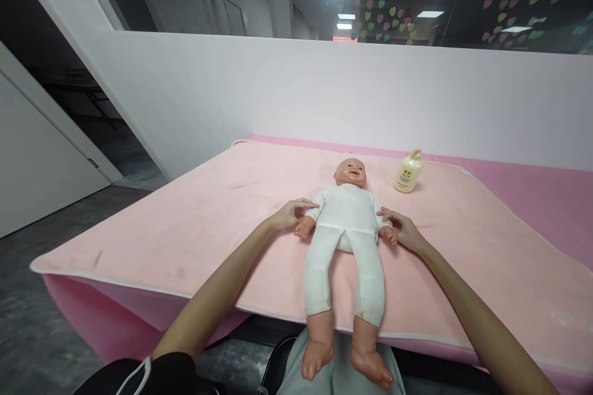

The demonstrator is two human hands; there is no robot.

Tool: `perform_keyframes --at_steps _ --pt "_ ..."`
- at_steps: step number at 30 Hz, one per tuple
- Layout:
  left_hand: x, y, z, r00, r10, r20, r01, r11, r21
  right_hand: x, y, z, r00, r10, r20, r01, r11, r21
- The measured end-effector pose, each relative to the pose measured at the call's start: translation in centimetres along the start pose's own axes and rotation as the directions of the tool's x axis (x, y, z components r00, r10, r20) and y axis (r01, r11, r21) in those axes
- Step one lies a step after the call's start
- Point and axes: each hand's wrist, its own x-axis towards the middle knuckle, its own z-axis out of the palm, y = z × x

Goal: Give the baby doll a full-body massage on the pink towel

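Two bare hands, left [293, 215] and right [404, 229], fingers loosely curved and unclenched, touch the sleeves of a white-bodied plastic baby doll [349, 213], supine on pale-pink fleece [194, 222]; a yellow pump bottle [407, 174] stands toward two o'clock.

No legible text, apparently.
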Motion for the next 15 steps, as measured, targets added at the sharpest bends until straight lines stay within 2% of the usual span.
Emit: perform_keyframes --at_steps 3,5,7,9,11,13,15 --pt "0.5 0.7 -0.2 0.997 -0.053 -0.053 0.049 0.996 -0.076 0.6 -0.8 -0.3 1.0 -0.003 -0.008 0.003 1.0 0.026" --pt "1.7 1.1 -0.1 0.988 -0.084 -0.128 0.061 0.983 -0.173 1.8 -1.4 -0.7 0.999 -0.003 -0.035 0.005 0.999 0.047" --pt "3.8 1.3 0.3 0.974 -0.084 -0.21 0.024 0.962 -0.274 3.9 -1.9 -0.8 0.994 -0.011 -0.107 0.02 0.996 0.088" --pt "6.6 1.3 1.1 0.948 -0.088 -0.307 -0.03 0.933 -0.36 6.4 -2.0 -0.5 0.973 0.0 -0.231 0.035 0.988 0.149" --pt "9.3 0.7 2.1 0.883 -0.18 -0.433 -0.033 0.897 -0.441 8.6 -1.5 0.4 0.921 0.079 -0.382 -0.007 0.983 0.186" --pt "11.5 -0.2 2.8 0.77 -0.345 -0.537 0.053 0.873 -0.485 10.3 -0.6 1.5 0.834 0.238 -0.498 -0.185 0.971 0.154" --pt "12.8 -1.3 3.1 0.683 -0.428 -0.591 0.159 0.878 -0.452 11.0 0.4 2.3 0.756 0.358 -0.548 -0.387 0.92 0.067"
